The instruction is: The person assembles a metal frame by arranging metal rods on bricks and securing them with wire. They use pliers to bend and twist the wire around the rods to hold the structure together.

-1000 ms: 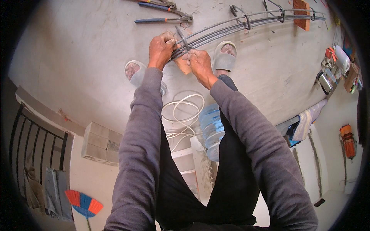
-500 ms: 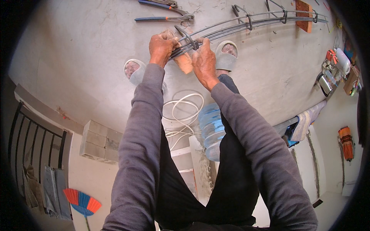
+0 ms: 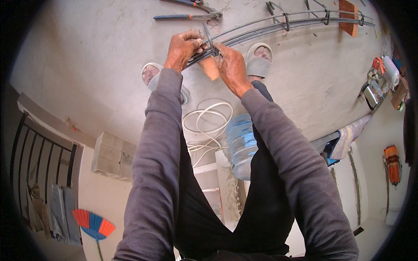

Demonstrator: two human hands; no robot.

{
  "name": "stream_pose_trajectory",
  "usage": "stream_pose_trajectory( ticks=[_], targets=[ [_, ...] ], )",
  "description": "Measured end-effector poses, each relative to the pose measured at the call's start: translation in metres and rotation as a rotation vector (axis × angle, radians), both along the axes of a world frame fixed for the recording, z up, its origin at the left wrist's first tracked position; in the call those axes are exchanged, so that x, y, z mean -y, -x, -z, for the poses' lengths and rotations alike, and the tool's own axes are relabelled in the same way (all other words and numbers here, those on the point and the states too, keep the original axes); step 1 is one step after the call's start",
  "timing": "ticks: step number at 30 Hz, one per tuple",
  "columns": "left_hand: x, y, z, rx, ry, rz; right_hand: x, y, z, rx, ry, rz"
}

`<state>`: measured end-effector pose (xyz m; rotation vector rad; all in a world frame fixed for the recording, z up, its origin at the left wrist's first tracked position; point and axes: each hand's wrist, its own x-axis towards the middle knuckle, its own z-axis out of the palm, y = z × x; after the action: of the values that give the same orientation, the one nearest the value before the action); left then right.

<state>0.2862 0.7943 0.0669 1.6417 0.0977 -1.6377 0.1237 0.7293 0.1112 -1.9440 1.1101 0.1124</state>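
A bundle of long thin steel bars (image 3: 261, 35) curves from between my hands toward the far right. Around its near end stands a bent steel stirrup (image 3: 209, 38), tilted upright. My left hand (image 3: 182, 48) is closed at the bars' near end, thumb and fingers pinched together just left of the stirrup. On the other side, my right hand (image 3: 233, 65) has its thumb and fingers closed at the stirrup's lower part, against the bars. Beneath the bars, an orange brick piece (image 3: 209, 68) shows between my hands; its far part is hidden.
Pincers with blue handles (image 3: 191, 16) lie beyond my left hand. Another orange brick (image 3: 348, 18) supports the bars' far end, where more stirrups (image 3: 286, 21) hang. White cable (image 3: 208, 130) and a blue water jug (image 3: 240, 145) are near my legs. Grey blocks (image 3: 109, 154) stand left.
The stirrup by my hands has swung more upright and shifted slightly left. My right hand has turned and moved a little toward it; my left fingers have moved up slightly.
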Motion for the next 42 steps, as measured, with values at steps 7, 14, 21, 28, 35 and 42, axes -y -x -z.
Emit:
stream_pose_trajectory(
  ticks=[7, 14, 21, 28, 35, 42],
  targets=[
    [0.009, 0.007, -0.005, -0.017, -0.023, -0.074, 0.010, -0.006, -0.008, -0.032, -0.072, -0.048],
    [0.010, 0.010, -0.011, 0.018, 0.002, -0.102, 0.015, -0.010, -0.010, -0.144, -0.012, -0.166],
    [0.011, 0.026, -0.005, 0.376, -0.012, 0.027, 0.022, -0.022, -0.020, -0.193, -0.002, -0.266],
    [0.004, 0.046, -0.001, 0.783, 0.067, 0.097, 0.041, -0.032, -0.034, -0.252, 0.138, -0.467],
    [-0.003, 0.057, 0.006, 0.815, 0.110, -0.052, 0.056, -0.023, -0.013, -0.164, 0.061, -0.394],
    [-0.006, 0.038, 0.000, 0.473, 0.174, -0.092, 0.032, -0.009, 0.005, -0.034, 0.063, -0.227]
  ],
)
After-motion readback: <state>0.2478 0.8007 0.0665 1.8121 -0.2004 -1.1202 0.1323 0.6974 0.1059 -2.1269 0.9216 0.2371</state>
